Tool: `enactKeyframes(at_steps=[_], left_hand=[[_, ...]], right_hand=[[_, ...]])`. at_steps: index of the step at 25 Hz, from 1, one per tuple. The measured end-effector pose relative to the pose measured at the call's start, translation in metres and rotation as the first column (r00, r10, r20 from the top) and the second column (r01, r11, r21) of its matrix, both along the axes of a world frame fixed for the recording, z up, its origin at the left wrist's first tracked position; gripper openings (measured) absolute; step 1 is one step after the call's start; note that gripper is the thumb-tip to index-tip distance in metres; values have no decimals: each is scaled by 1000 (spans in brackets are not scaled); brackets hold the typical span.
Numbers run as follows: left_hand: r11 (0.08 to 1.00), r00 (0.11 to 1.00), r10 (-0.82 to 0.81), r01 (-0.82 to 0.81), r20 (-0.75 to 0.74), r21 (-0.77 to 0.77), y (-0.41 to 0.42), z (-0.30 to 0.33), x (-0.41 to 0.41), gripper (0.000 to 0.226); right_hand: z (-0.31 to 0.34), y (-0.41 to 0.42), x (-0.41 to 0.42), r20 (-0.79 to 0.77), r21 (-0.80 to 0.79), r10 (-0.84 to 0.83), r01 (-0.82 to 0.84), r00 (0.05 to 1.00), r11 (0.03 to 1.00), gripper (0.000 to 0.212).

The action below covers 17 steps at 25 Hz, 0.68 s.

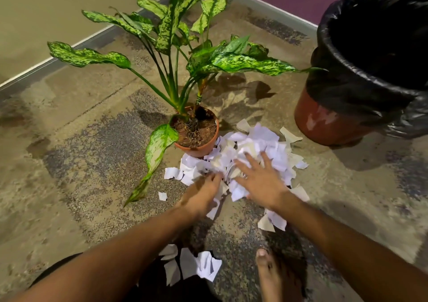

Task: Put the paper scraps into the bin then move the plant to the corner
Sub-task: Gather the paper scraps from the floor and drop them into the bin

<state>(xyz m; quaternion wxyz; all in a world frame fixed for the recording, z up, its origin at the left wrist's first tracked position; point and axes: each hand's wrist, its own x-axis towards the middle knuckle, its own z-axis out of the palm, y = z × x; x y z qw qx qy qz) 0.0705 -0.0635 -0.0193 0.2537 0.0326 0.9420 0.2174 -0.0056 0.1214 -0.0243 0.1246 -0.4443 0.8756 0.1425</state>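
- So, your left hand (203, 193) and right hand (261, 181) both rest on the heap of paper scraps (250, 149) on the carpet (92, 139); the right is spread flat on top, fingers splayed, the left blurred at the heap's left edge, so you cannot tell its grip.
- Nothing is lifted yet: the heap looks whole, and strays lie near your foot (275, 276) and by the plant (185, 54).
- The bin (331, 121), lined with a black bag, stands to the right of the heap, its inside too dark to read.
- The plant stands touching the heap's far left edge, short of the corner, so both steps seem left to do.
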Motion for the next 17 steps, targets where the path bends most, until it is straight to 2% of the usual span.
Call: enactKeyframes(at_steps=[3,6,7,9,12,13,15,17], left_hand=[[995,999,29,-25,32,-101,10,12,-32,93],[991,982,54,-31,179,-127,-8,11,-29,106],[985,979,44,-9,198,-173,-13,13,-25,107],[966,992,-22,53,126,-252,-24,23,-24,95],[989,996,64,-55,59,-139,-51,34,-23,56],[985,996,78,-71,40,-157,-59,34,-22,48],[967,997,69,-57,40,-248,-70,35,-15,50],[939,987,58,-3,150,-344,-75,32,-7,72]], right_hand=[[15,11,-17,-48,-67,-201,197,979,978,73],[20,2,-5,-46,-192,-204,192,978,962,82],[19,-5,5,-16,-224,-167,159,986,961,84],[14,-20,32,99,-241,-38,61,994,969,87],[0,-38,81,285,-212,192,-134,939,968,92],[-4,-41,95,338,-205,258,-196,905,959,97],[-11,-50,114,426,-199,345,-286,836,937,106],[-14,-58,124,474,-190,389,-340,790,921,111]])
